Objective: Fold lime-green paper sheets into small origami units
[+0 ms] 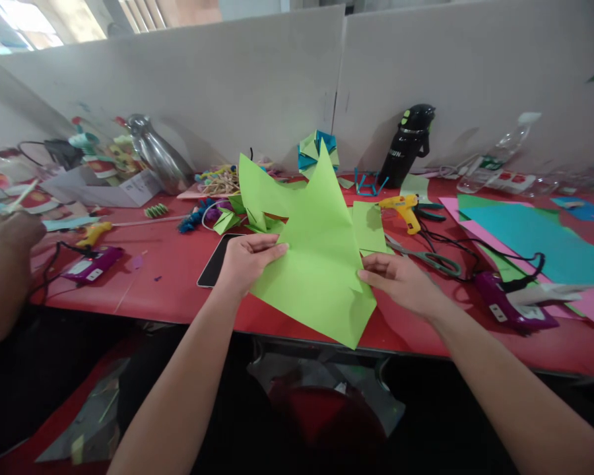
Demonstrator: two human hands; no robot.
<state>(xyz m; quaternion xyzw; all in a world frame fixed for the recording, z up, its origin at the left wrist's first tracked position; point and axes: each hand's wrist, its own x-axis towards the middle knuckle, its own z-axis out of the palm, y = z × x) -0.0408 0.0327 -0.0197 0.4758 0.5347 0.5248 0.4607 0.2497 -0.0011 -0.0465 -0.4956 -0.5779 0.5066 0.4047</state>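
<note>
A creased lime-green paper sheet (317, 257) is held up over the front edge of the red table, one pointed corner rising toward the wall. My left hand (251, 260) pinches its left side between thumb and fingers. On the right side, my right hand (396, 280) grips the edge the same way. Behind the sheet lie folded green paper pieces (260, 221) and a flat green piece (369, 226). A dark phone (215, 264) lies beside my left hand, partly hidden by it. Grey-handled scissors (438, 262) rest just beyond my right hand.
A yellow glue gun (403, 211), black bottle (408, 145) and purple device (512, 303) are on the right, near coloured sheets (544, 241). Another person's hand (14, 231) is at the far left, near a second purple device (93, 265). A steel flask (158, 155) stands behind.
</note>
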